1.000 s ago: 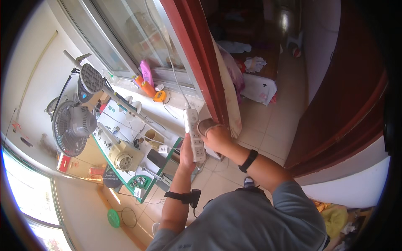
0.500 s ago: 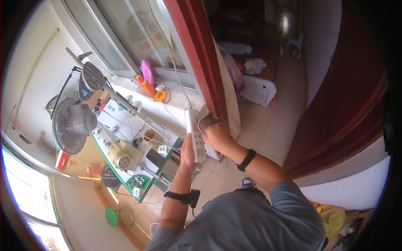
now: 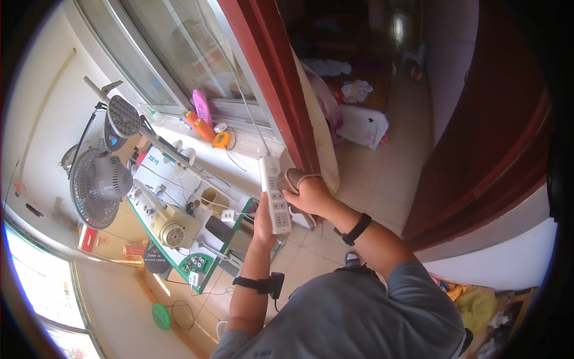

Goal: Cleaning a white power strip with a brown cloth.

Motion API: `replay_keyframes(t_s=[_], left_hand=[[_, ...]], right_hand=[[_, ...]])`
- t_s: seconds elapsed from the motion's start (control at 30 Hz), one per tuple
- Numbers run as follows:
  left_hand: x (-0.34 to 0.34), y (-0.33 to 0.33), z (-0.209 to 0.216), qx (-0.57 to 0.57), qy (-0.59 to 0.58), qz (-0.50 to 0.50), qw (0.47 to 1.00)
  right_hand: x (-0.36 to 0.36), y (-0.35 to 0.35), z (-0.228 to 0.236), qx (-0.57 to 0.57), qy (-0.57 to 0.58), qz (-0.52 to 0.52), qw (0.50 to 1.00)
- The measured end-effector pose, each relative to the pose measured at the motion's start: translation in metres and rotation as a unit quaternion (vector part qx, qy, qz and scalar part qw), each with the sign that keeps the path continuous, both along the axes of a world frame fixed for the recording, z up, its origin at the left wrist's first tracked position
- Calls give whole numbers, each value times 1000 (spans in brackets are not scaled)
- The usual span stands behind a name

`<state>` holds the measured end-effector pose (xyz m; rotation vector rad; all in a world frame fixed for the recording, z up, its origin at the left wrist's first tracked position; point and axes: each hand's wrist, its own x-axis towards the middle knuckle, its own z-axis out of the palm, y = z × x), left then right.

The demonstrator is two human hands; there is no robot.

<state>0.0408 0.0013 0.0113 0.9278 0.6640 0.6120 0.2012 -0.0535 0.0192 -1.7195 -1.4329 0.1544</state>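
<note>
Power strip [image 3: 274, 197], long and white, is held up near the red door frame [image 3: 272, 72]. The left hand [image 3: 262, 220] holds its left side. The right hand [image 3: 310, 194] holds a brown cloth [image 3: 292, 178] at its right side. A grey fan [image 3: 112, 177] is far left.

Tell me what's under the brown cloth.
The right edge of the white power strip passes behind the brown cloth; sockets show beyond it. What the cloth and right hand cover cannot be seen.
</note>
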Motion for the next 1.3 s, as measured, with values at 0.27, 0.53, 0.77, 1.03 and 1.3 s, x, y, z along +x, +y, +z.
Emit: replay_keyframes(t_s=[0.27,0.53,0.77,1.03,1.3], left_hand=[[6,-10,6,76,49,34,995],[5,-9,3,110,55,32,992],[7,-7,5,76,39,12,996],[3,-4,-1,69,49,-7,996],[4,-6,5,53,42,-1,998]], right_hand=[[4,5,17,-100,9,0,995],[5,3,20,-70,26,8,997],[4,-2,13,-64,10,14,998],[2,-3,18,-47,-28,-12,998],[7,3,11,-23,-3,-88,996]])
